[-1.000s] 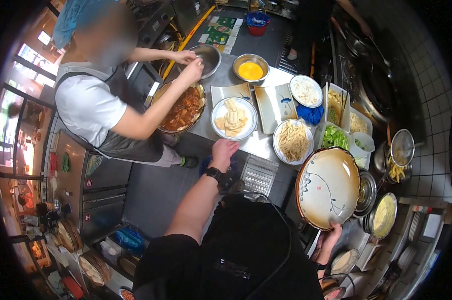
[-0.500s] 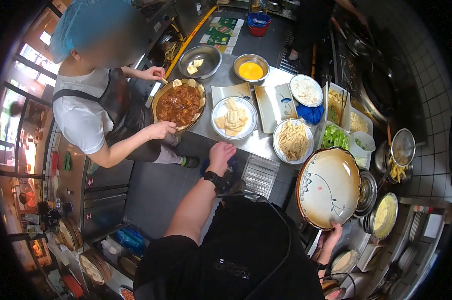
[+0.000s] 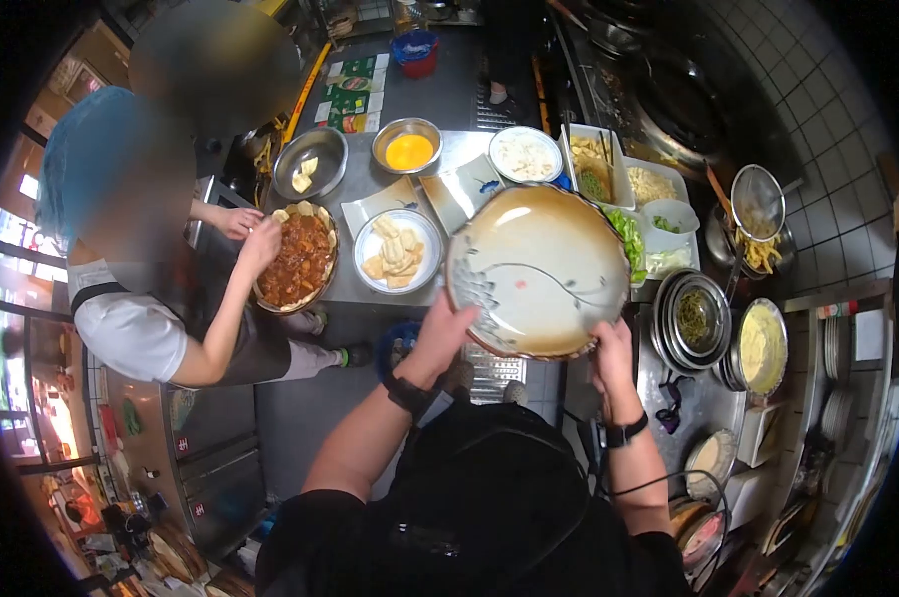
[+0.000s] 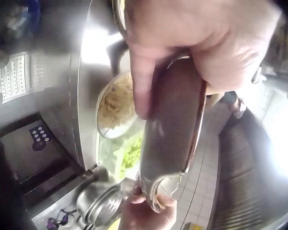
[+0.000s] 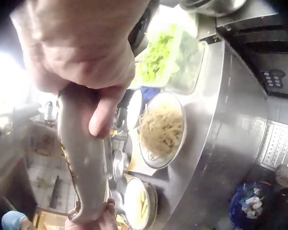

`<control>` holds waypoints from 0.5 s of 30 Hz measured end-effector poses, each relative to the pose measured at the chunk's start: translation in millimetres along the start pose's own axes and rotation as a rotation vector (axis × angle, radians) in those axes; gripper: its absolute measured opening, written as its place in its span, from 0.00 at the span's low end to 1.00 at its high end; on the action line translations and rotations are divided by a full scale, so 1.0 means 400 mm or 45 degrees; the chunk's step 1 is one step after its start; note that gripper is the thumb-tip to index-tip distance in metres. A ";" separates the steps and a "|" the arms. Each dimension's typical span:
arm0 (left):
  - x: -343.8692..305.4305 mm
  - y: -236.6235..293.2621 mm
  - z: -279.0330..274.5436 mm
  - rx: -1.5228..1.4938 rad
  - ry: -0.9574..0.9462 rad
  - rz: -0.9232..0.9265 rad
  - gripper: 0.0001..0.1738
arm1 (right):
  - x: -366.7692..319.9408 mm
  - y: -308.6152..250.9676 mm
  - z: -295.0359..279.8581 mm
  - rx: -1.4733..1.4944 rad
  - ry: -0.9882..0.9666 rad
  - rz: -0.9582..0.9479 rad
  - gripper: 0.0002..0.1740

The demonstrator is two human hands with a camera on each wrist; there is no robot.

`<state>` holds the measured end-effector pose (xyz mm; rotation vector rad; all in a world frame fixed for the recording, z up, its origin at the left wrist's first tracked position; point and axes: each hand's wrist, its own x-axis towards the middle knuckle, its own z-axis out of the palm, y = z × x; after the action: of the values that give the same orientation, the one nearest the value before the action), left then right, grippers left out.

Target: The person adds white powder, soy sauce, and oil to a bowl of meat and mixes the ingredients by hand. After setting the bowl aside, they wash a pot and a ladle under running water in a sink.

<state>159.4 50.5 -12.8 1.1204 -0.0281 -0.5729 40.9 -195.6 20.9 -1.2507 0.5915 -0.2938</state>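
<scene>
A large round plate (image 3: pixel 539 264), cream with a brown rim and a painted flower branch, hangs in front of my body, its face toward the head camera. My left hand (image 3: pixel 441 338) grips its left edge and my right hand (image 3: pixel 611 360) its lower right edge. In the left wrist view the plate (image 4: pixel 175 120) shows edge-on under my left fingers, with my right hand (image 4: pixel 149 213) at its far end. The right wrist view shows the plate's underside (image 5: pixel 89 158). In the head view the plate overlaps the counter's right part.
A steel counter (image 3: pixel 355 289) bears a bowl of pale slices (image 3: pixel 399 249), a bowl of yellow liquid (image 3: pixel 409 152) and lettuce (image 3: pixel 626 239). Shredded food (image 5: pixel 161 129) shows in the right wrist view. At left another person (image 3: pixel 141 328) handles a dish of reddish-brown food (image 3: pixel 295 261).
The plate has moved left to in front of me. My left hand, earlier open and apart from it, now grips its left edge. The view has turned right; the other person's hands moved too.
</scene>
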 end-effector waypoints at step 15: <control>0.468 0.199 -0.338 -0.049 0.491 0.262 0.28 | -0.024 0.101 -0.024 -0.093 -0.152 0.357 0.37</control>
<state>393.9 105.0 -54.1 1.1582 0.1982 -0.1680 23.2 -185.9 -16.6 -1.2281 0.6700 0.0364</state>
